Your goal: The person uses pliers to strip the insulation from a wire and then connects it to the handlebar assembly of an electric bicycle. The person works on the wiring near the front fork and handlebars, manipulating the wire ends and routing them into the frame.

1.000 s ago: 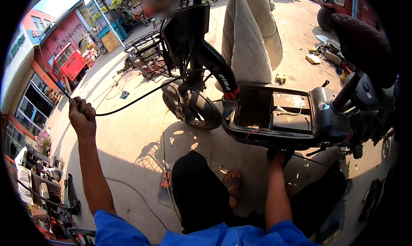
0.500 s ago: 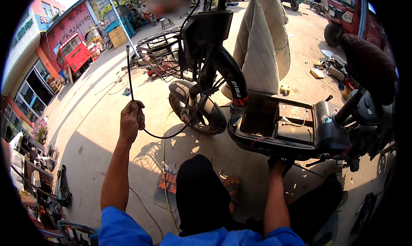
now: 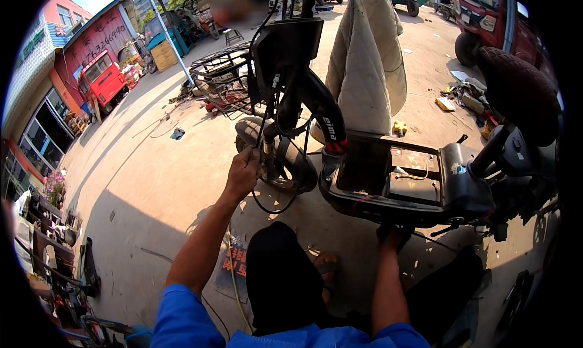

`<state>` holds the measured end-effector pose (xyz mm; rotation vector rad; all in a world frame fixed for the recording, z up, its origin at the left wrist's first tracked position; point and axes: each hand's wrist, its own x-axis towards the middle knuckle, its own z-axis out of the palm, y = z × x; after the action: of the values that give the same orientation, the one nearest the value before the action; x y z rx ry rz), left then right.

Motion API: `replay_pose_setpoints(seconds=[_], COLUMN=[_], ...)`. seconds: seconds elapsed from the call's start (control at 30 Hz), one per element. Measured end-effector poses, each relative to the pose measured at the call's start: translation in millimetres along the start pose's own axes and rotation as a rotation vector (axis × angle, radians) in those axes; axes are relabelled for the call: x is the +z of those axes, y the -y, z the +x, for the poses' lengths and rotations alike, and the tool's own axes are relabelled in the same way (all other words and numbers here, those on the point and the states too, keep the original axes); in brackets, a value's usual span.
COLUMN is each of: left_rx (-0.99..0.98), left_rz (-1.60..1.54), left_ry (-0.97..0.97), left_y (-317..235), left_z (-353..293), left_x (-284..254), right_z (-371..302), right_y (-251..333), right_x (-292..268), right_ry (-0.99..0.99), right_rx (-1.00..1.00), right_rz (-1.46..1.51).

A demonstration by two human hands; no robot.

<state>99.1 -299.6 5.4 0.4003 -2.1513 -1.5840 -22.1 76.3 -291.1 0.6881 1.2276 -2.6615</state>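
My left hand [image 3: 244, 169] is closed around a thin black cable [image 3: 274, 212], beside the front wheel [image 3: 248, 129] of a black electric scooter. Below the hand the cable hangs in a loop and curves back up toward the front fork. My right hand [image 3: 393, 233] reaches under the lower edge of the scooter's footboard frame [image 3: 388, 209]; shadow and the frame hide its fingers. Above it the floor compartment lies uncovered, with batteries [image 3: 416, 187] and light-coloured wires inside. A quilted beige cover [image 3: 364, 69] hangs at the scooter's front.
A metal rack [image 3: 221, 75] lies on the ground beyond the wheel. Left are a red vehicle [image 3: 104, 78] and piled parts [image 3: 54, 251]. A red three-wheeler [image 3: 480, 20] stands far right. A yellow hose [image 3: 238, 296] and a printed board [image 3: 234, 269] lie near my knee.
My left hand has moved right and in close to the front wheel with the cable, whose loop now hangs tighter and lower. My right hand stays under the frame.
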Motion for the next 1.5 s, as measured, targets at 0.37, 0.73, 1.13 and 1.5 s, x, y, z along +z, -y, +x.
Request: replay_pose_setpoints(seconds=[0.37, 0.73, 1.13, 1.5], left_rx=[0.095, -0.062, -0.132, -0.008], left_rz=[0.046, -0.171, -0.345, -0.458], left_ry=[-0.057, -0.05, -0.114, -0.133], left_y=[5, -7, -28, -22], left_z=[31, 33, 31, 62], left_x=[25, 46, 59, 54], right_z=[5, -8, -7, 0], right_y=[-6, 2, -3, -5], right_x=[-8, 5, -2, -8], right_ry=[0.061, 0.003, 0.026, 0.041], right_rx=[-0.018, 0.024, -0.002, 0.034], right_rz=[-0.052, 0.022, 0.058, 0.06])
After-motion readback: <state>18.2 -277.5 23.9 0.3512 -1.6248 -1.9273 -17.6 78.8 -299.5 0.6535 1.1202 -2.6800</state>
